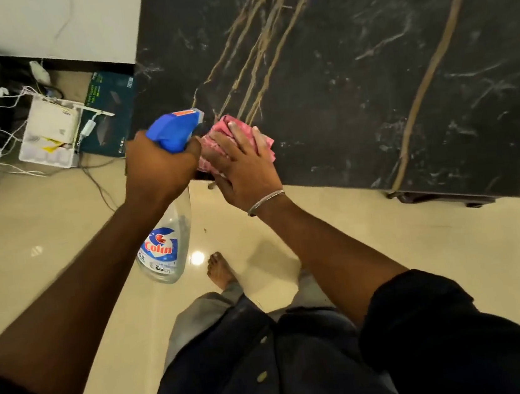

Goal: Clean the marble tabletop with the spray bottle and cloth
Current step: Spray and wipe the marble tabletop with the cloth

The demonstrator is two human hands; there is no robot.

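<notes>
While the right hand (241,163) lies flat w/ fingers spread on the pink cloth (235,141), pressing it onto the near-left corner of the marble tabletop (384,76), nearly all the slab stretches away to the right & far side of it. That's the relation the next wipe turns on: cloth sits at the corner, right by the near edge, so any stroke has to go out right or away from the body, not left (edge is just beside it).

Left hand (160,166) is wrapped round the neck of the spray bottle (168,208), forefinger region near the trigger, tho I can't tell if it's squeezing. Bottle hangs mostly upright, clear body down over the floor off the table's left edge, blue head up, nozzle aimed right twd the cloth & touching-close to it. Right hand is the one over the marble; left is off the slab. Prob. step: wetting cloth/corner, most of the wiping not yet done, judging by position.
</notes>
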